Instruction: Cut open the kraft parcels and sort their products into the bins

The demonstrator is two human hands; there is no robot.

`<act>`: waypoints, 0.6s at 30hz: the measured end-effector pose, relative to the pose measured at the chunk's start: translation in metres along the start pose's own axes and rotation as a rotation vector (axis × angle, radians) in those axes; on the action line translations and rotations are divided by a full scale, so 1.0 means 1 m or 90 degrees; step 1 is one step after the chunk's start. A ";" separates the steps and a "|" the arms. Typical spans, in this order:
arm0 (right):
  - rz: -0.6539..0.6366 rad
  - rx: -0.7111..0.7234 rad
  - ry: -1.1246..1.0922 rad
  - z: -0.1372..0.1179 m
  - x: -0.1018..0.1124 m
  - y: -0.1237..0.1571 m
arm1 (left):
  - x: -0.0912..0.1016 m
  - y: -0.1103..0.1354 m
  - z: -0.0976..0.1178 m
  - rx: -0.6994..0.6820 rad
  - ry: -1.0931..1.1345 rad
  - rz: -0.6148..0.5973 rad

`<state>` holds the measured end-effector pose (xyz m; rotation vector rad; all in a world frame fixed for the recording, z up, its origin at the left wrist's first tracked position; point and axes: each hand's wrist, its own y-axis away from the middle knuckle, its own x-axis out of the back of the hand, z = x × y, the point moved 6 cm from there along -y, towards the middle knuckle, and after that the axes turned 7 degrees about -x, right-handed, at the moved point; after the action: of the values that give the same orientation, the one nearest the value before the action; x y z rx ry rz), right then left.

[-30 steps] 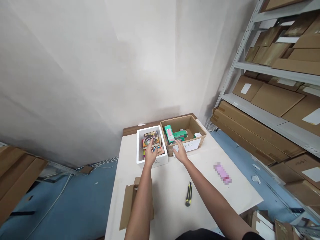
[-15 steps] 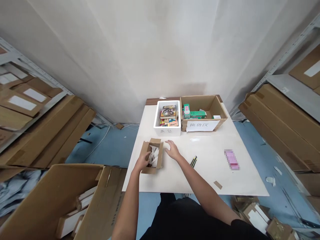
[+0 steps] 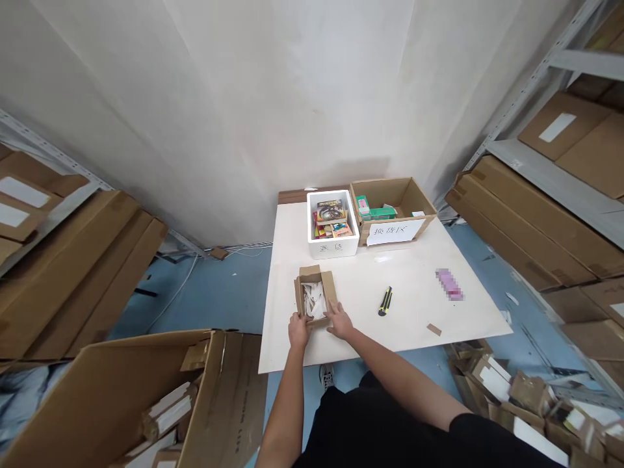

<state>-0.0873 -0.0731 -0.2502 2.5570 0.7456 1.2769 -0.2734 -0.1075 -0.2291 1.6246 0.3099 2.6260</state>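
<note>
A small cardboard box [image 3: 301, 297] stands on the white table with its flaps folded outward. Crumpled white paper [image 3: 316, 300] fills its inside. My left hand [image 3: 299, 329] grips the box at the near left corner, fingertips over the edge. At the near right corner my right hand [image 3: 340, 321] has its fingers closed on the flap and side. What lies under the paper is hidden. To the right of my right hand rests a black and yellow utility knife [image 3: 385, 301].
Behind the box are a white bin [image 3: 333, 249] of books and a labelled carton [image 3: 397, 232] holding green boxes. A pixelated pink item [image 3: 449, 285] and a cardboard scrap [image 3: 433, 329] lie to the right. A large carton [image 3: 229, 390] of parcels stands at lower left; shelves flank both sides.
Both hands have shifted to the near corners of the small box, the right now touching it. The box has been turned slightly. The view has swung, and the knife shows more plainly.
</note>
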 end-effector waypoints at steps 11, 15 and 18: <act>0.364 -0.065 -0.026 0.024 0.072 0.066 | 0.023 -0.014 0.080 -0.266 0.105 0.076; 0.519 -0.096 -0.044 0.056 0.130 0.119 | 0.027 -0.034 0.165 -0.424 0.087 0.028; 0.627 -0.137 -0.058 0.098 0.176 0.179 | 0.014 -0.032 0.259 -0.546 0.111 0.005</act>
<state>0.1416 -0.1306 -0.1202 2.8075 -0.7476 1.3034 -0.0518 -0.0355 -0.1113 1.0905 -0.7214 2.3529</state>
